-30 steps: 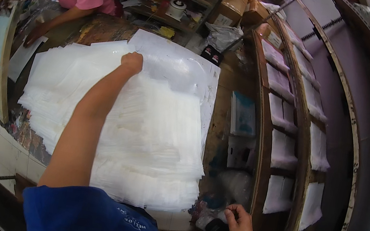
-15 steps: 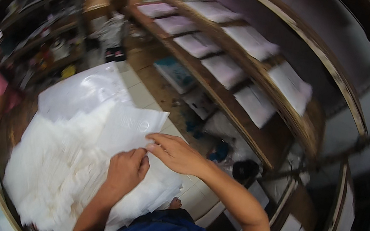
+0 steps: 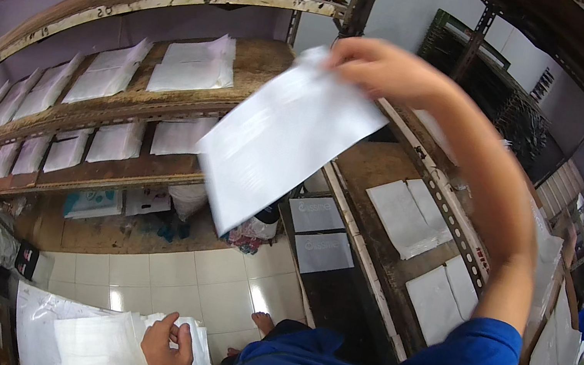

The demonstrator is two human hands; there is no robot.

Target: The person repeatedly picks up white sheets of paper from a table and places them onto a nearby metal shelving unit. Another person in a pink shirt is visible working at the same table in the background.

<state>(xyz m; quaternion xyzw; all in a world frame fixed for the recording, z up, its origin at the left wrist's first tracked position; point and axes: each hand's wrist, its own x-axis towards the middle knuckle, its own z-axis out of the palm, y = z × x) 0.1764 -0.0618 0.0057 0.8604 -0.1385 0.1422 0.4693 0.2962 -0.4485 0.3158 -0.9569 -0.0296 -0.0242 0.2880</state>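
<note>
My right hand (image 3: pixel 378 69) is raised and blurred by motion, with its fingers closed on the upper corner of a thin white sheet (image 3: pixel 288 139). The sheet hangs tilted in front of the shelves; whether it is a single layer or a flat bag I cannot tell. Low at the front, my left hand (image 3: pixel 168 352) is loosely curled with thumb and forefinger apart and nothing in it. It lies over the edge of a pile of similar white sheets (image 3: pixel 95 343).
Wooden shelves on metal frames (image 3: pixel 266 61) carry rows of white stacks (image 3: pixel 196 64). To the right, another shelf holds paired white stacks (image 3: pixel 407 215). Two grey printed sheets (image 3: pixel 319 230) lie lower down. A bare foot (image 3: pixel 263 323) shows on the tiled floor (image 3: pixel 221 299).
The view has swung right toward the shelves. My right hand has lifted the white sheet up and away from the pile, while my left hand has parted from it and stays low by the pile.
</note>
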